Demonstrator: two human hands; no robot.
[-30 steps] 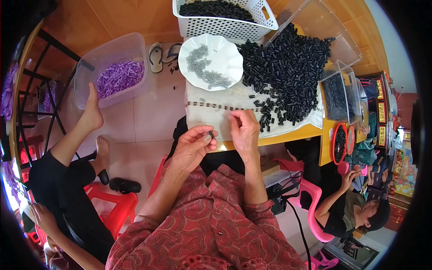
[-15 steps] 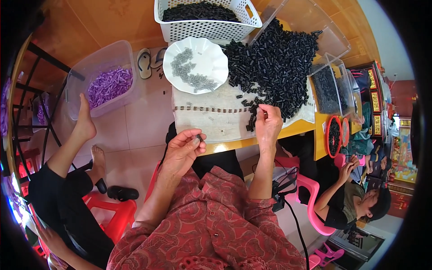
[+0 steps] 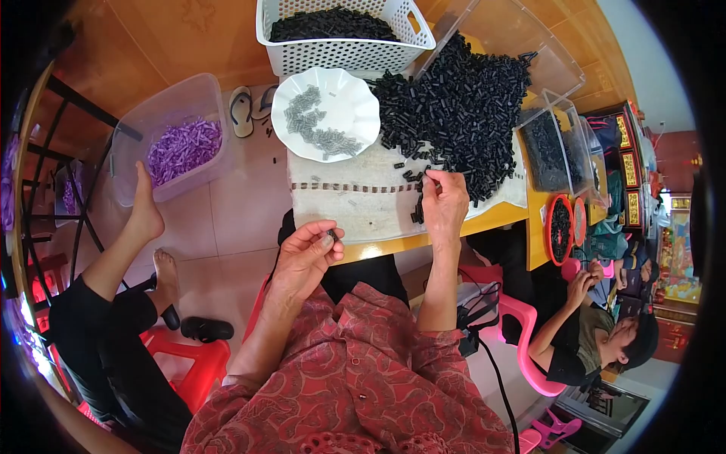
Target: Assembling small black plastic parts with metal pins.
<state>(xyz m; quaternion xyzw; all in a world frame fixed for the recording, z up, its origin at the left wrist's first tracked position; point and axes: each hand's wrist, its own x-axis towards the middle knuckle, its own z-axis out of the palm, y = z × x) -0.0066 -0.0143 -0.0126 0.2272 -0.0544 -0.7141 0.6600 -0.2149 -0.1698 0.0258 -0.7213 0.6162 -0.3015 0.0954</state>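
Note:
Between the thumb and fingers of my left hand [image 3: 306, 257] is a small black tube-like piece [image 3: 332, 236], held just in front of the table edge. My right hand [image 3: 446, 208] is closed in a pinch at the near edge of a big heap of small black plastic pieces [image 3: 461, 113]. Whatever its fingertips hold merges with the dark pieces there. A pale cloth [image 3: 333, 208] lies under the heap. On it stands a white scalloped plate [image 3: 355, 113] with many small clear pieces [image 3: 304, 119] on its left side.
Behind the plate is a white perforated basket [image 3: 340, 57] of black pieces. Clear boxes [image 3: 556, 151] and a red round tray [image 3: 560, 227] stand to the right. A clear tub [image 3: 128, 163] of purple pieces sits on the floor at left. People sit on both sides.
My right hand has shifted slightly left at the heap's edge, fingertips still pinched. My left hand keeps its hold on the black piece, nearly unmoved. The person at left has shifted an arm.

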